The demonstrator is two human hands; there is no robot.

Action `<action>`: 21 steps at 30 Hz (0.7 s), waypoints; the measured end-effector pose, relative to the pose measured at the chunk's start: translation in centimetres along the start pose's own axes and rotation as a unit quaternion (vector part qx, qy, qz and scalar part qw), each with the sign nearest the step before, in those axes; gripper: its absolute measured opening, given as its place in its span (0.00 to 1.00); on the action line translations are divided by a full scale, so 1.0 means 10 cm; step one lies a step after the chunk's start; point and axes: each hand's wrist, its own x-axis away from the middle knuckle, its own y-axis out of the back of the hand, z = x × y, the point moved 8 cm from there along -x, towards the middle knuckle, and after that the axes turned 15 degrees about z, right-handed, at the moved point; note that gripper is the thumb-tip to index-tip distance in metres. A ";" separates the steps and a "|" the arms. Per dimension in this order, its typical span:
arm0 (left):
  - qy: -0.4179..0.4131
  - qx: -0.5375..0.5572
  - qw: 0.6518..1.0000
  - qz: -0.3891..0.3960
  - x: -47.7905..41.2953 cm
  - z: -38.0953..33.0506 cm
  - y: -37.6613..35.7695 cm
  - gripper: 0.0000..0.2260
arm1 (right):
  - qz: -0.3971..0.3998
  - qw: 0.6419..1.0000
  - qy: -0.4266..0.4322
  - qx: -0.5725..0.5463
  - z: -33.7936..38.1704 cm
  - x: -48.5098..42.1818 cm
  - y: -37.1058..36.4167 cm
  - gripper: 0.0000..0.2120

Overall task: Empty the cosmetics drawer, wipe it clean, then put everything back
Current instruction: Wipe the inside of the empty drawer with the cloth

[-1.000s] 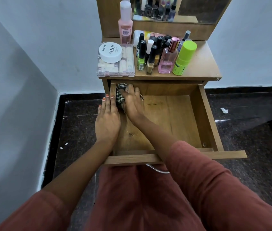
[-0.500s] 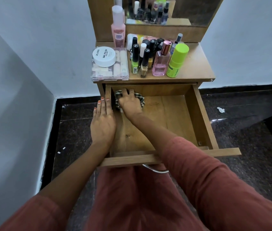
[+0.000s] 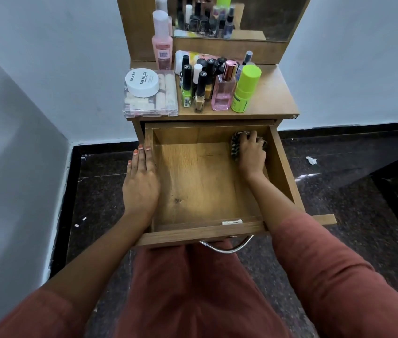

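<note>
The wooden drawer (image 3: 193, 186) is pulled out, and nothing lies in it except a checked cloth (image 3: 235, 145) at its back right corner. My right hand (image 3: 251, 152) grips that cloth with curled fingers and presses it onto the drawer floor. My left hand (image 3: 140, 181) rests flat on the drawer's left side wall, fingers straight. The cosmetics stand on the dresser top: a clear nail kit box (image 3: 150, 101) with a white jar (image 3: 141, 82) on it, nail polish bottles (image 3: 200, 91), a pink perfume bottle (image 3: 222, 93), a lime green bottle (image 3: 244, 90) and a tall pink bottle (image 3: 161, 45).
A mirror (image 3: 237, 15) rises behind the dresser top (image 3: 273, 98). White walls close in at the left and behind. The floor is dark stone with a scrap of paper (image 3: 311, 160) at the right. A metal drawer handle (image 3: 227, 247) hangs above my lap.
My right hand has slid the cloth from the back left corner along the back wall to the back right corner. My left hand stays on the left wall.
</note>
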 end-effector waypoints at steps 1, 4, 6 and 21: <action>0.000 -0.001 1.000 -0.003 0.00 0.00 0.00 0.21 | -0.003 1.000 -0.003 -0.014 0.01 0.01 0.00 0.19; 0.002 0.001 1.000 0.003 0.01 0.01 -0.02 0.21 | -0.019 0.993 -0.013 -0.119 -0.08 -0.02 0.00 0.17; 0.002 0.003 1.000 0.004 0.00 0.01 -0.02 0.21 | -0.048 0.971 -0.024 -0.235 -0.20 -0.02 0.02 0.17; -0.020 0.020 1.000 -0.014 -0.02 0.02 0.01 0.21 | -0.160 0.850 -0.159 -0.476 -0.24 0.20 0.13 0.14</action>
